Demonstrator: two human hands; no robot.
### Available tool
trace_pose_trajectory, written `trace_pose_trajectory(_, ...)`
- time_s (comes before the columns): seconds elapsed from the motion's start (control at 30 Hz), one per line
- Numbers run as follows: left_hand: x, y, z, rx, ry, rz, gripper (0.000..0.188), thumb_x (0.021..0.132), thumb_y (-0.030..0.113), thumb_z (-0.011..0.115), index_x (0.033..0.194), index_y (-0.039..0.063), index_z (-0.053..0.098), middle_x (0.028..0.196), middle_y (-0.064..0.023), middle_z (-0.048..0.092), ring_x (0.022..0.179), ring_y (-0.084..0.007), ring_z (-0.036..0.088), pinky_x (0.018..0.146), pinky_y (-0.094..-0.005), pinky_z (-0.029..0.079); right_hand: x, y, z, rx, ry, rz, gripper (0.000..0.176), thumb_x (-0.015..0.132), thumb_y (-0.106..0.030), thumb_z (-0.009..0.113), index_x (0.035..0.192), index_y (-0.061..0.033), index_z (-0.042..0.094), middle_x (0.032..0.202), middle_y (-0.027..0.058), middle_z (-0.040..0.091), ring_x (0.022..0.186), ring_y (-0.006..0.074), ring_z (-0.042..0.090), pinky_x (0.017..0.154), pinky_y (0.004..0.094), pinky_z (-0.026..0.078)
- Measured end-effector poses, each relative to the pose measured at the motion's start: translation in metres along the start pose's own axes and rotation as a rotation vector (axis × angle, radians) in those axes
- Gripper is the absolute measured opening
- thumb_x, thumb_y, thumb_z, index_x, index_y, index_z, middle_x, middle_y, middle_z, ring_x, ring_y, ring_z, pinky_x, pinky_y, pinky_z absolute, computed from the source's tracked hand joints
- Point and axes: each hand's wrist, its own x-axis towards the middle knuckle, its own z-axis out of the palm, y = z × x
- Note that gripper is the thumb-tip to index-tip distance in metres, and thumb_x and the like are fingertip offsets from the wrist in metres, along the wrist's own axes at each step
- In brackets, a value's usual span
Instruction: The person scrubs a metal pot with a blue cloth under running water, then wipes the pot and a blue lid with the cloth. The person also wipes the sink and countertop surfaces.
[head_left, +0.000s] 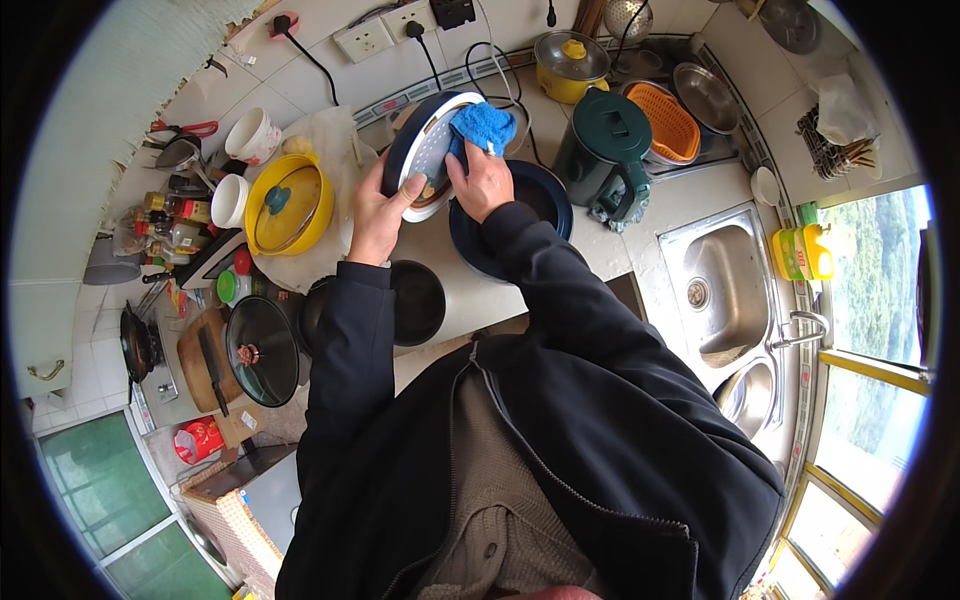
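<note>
My left hand (380, 212) grips the near left rim of a round dark-blue pan or lid (431, 154) with a white edge, raised and tilted above the counter. Its inner face looks light and dotted; I cannot tell its exact kind. My right hand (482, 180) holds a blue cloth (484, 127) against its far right edge. Beneath my right forearm stands a round dark-blue basin or pot (556, 214), partly hidden by the sleeve. A black round pan (418, 302) lies by my left sleeve.
Left are a yellow pot with glass lid (290, 204), white bowls (231, 201) and bottles (180, 225). Right are a dark green electric kettle (604, 142), an orange basket (664, 120) and a steel sink (724, 292). A knife (212, 367) lies on a wooden board (196, 375); cords (319, 67) hang behind.
</note>
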Motion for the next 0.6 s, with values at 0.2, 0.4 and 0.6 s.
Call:
trace_pose_trajectory(0.2, -0.001, -0.003, 0.004, -0.017, 0.008, 0.021, 0.068, 0.088, 0.034, 0.081, 0.139, -0.002, 0.053, 0.126, -0.0091, 0.064, 0.112, -0.0155, 0.060, 0.097, -0.0300, 0.049, -0.048, -0.008, 0.027, 0.057, -0.031, 0.243, 0.054, 0.084, -0.005, 0.061, 0.136, 0.0006, 0.051, 0.116, 0.0292, 0.064, 0.104, 0.0477, 0.062, 0.089, 0.0485, 0.053)
trace_pose_trajectory(0.4, 0.004, -0.005, 0.003, 0.004, 0.005, 0.040, 0.074, 0.086, 0.045, 0.080, 0.138, -0.001, 0.053, 0.123, -0.0084, 0.065, 0.110, -0.0153, 0.060, 0.095, -0.0294, 0.049, -0.077, -0.064, 0.014, 0.156, -0.147, 0.178, 0.047, 0.078, 0.000, 0.058, 0.124, -0.0064, 0.063, 0.099, 0.0263, 0.068, 0.090, 0.0461, 0.065, 0.079, 0.0495, 0.055)
trace_pose_trajectory(0.6, 0.010, -0.005, -0.008, 0.137, -0.010, 0.050, 0.076, 0.085, 0.048, 0.080, 0.136, -0.001, 0.055, 0.118, -0.0083, 0.067, 0.105, -0.0151, 0.061, 0.093, -0.0296, 0.049, -0.066, -0.078, -0.025, 0.567, -0.222, 0.151, 0.045, 0.081, 0.001, 0.058, 0.125, -0.0025, 0.067, 0.097, 0.0183, 0.072, 0.087, 0.0262, 0.073, 0.083, 0.0328, 0.055)
